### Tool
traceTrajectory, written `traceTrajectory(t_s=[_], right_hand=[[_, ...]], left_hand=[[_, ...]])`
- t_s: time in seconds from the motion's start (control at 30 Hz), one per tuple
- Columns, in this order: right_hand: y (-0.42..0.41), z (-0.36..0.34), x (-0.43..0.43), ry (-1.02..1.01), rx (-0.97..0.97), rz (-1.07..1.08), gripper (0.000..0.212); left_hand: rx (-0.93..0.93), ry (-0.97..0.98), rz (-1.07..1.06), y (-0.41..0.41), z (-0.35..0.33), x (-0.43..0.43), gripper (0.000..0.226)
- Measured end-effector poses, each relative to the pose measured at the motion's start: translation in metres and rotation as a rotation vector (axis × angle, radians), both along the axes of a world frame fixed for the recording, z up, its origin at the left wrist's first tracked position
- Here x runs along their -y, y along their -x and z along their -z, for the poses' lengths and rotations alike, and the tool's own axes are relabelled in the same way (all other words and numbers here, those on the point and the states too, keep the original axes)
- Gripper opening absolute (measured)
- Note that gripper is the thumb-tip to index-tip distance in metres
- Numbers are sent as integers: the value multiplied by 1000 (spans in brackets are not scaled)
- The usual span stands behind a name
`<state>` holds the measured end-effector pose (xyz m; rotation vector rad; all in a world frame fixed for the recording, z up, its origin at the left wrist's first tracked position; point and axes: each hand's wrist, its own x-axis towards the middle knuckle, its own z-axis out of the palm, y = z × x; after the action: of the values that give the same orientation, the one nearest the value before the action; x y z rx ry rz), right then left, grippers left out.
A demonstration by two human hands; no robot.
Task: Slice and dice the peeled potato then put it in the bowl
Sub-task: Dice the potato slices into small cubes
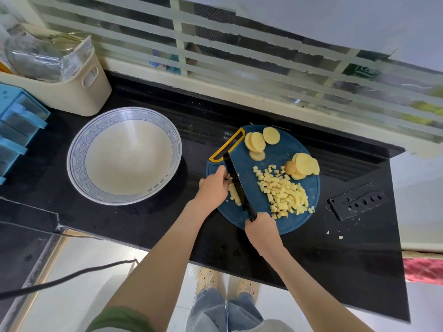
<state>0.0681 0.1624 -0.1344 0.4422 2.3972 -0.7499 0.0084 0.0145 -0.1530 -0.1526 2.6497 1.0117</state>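
On the blue cutting board (275, 149), at its left edge, a small batch of potato strips (231, 192) is being held down by the left hand (213, 185), its fingers curled onto the pieces. The fingertips are partly hidden by the blade, so the exact pinch cannot be told. The knife (237, 183) is being gripped at its handle by the right hand (261, 228), with the fingers wrapped round it. Key relation: the blade's long axis is running from the near right to the far left of the board, and it is being laid just to the right of the left fingertips, across the strips. The uncut remainder is therefore lying to the left of the blade, under the left hand. Judgement: dicing is under way and roughly half done. A diced pile (282, 192) is sitting to the right of the blade, and two stacks of round slices (255, 142) (303, 164) are waiting uncut at the far side. The bowl (79, 149) is standing on the counter to the left of the board, nearer the left hand, and no potato is being seen in it. Risk noted: the blade is being worked very close to the left fingertips.
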Motion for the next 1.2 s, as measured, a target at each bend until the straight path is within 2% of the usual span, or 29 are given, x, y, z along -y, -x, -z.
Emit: traceTrajectory(t_s=[0.23, 0.47, 0.67, 0.8, 0.97, 1.07, 1.2], right_hand=[[16, 2, 6, 49, -18, 35, 14], [7, -3, -6, -19, -36, -69, 14], [10, -2, -14, 61, 8, 41, 16], [24, -7, -15, 21, -47, 12, 28], [25, -12, -23, 99, -59, 75, 16], [15, -16, -19, 137, -42, 45, 17], [4, -19, -9, 124, -62, -19, 20]], left_hand=[[-35, -8, 35, 1, 1, 2, 13], [-33, 54, -39, 1, -2, -5, 10], [-56, 43, 9, -2, -8, -7, 13], [-46, 29, -9, -2, -6, -6, 11], [-41, -22, -81, -8, -7, -5, 12], [-12, -58, -138, -14, -6, -1, 12], [135, -112, -168, -16, -10, 1, 16]])
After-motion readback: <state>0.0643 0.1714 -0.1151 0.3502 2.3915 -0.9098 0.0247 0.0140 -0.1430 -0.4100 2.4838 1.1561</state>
